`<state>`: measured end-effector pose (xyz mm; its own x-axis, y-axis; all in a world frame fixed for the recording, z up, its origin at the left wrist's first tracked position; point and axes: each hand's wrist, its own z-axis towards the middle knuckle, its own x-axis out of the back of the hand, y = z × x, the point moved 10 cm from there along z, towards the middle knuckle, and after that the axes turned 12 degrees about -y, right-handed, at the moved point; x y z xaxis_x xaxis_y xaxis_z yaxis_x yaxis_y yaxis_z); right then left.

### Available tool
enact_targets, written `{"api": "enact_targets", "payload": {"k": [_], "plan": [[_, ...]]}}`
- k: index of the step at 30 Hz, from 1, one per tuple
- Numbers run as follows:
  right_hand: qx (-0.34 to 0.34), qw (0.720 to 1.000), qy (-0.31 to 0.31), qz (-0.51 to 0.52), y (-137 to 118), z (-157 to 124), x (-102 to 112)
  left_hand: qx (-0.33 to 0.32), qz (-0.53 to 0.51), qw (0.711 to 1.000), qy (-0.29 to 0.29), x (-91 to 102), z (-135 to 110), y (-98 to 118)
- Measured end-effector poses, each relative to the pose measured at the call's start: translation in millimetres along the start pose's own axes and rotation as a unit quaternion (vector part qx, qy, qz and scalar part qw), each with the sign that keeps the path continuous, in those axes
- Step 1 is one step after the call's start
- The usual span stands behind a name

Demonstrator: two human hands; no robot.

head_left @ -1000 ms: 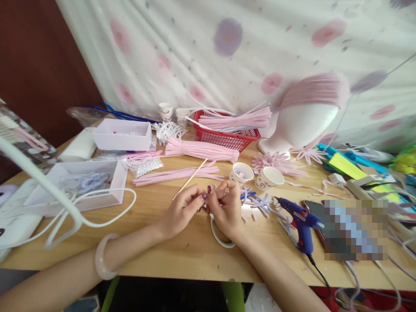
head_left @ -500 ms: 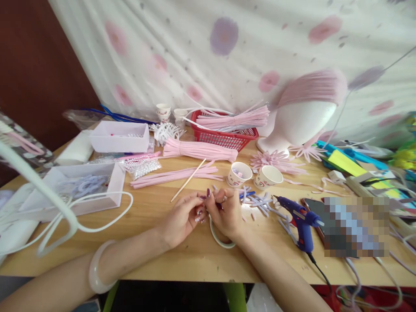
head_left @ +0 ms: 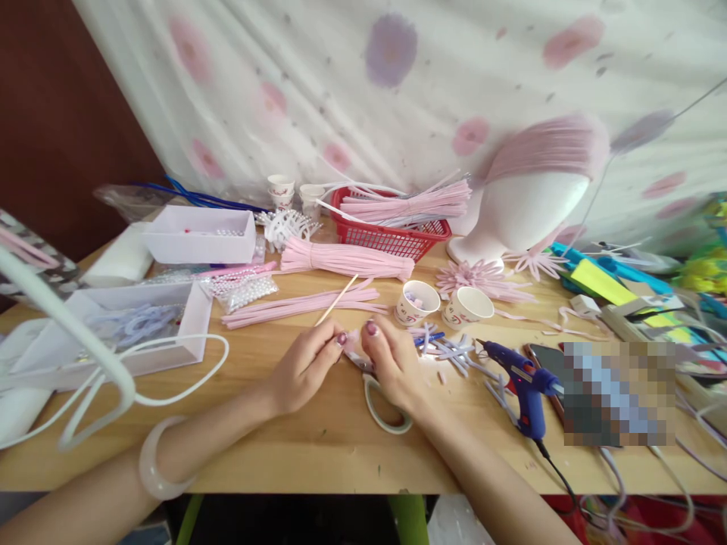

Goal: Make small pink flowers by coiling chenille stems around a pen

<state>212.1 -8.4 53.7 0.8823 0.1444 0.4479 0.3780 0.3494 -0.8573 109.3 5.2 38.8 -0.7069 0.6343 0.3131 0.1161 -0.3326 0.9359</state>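
L hand (head_left: 307,365) and R hand (head_left: 393,363), fingertips together half a sec. ago, now sit slightly apart w/ a pale pink bit (head_left: 353,339) showing btwn them; below, more of the scissors (head_left: 367,390), incl. metal, is visible, and the thin stick (head_left: 337,299) has its near end hidden behind L hand.

The left hand (head_left: 304,369) wears plum nail polish (head_left: 341,339), its forearm (head_left: 224,431) a smooth milky bangle (head_left: 148,465).

a wooden desk (head_left: 255,462) carries a red basket (head_left: 397,241). left of the basket stands a white box (head_left: 164,359); right of it, a mannequin head (head_left: 534,212). in front of it are a pink bundle (head_left: 346,259), two paper cups (head_left: 413,314), scissors (head_left: 369,405) and, further right, a blue glue gun (head_left: 525,382).
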Motion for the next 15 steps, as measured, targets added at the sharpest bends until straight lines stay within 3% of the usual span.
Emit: {"api": "enact_targets", "payload": {"k": [2,4,7,12,15], "plan": [[0.004,0.996,-0.04,-0.077,-4,0,-12,-0.016,0.021,0.999,-0.022,-4.4,0,4],[0.02,0.994,-0.053,-0.088,-8,0,-18,-0.02,-0.001,0.999,-0.031,-6.8,0,4],[0.046,0.997,-0.032,-0.058,-12,-2,-19,0.0,-0.12,0.993,-0.016,-10.3,1,-4],[0.044,0.999,-0.001,0.027,-2,-6,-20,0.034,-0.402,0.915,0.018,-24.6,5,-21],[0.036,0.999,-0.001,0.04,4,-7,-22,0.04,-0.447,0.894,-0.006,-27.6,8,-25]]}}
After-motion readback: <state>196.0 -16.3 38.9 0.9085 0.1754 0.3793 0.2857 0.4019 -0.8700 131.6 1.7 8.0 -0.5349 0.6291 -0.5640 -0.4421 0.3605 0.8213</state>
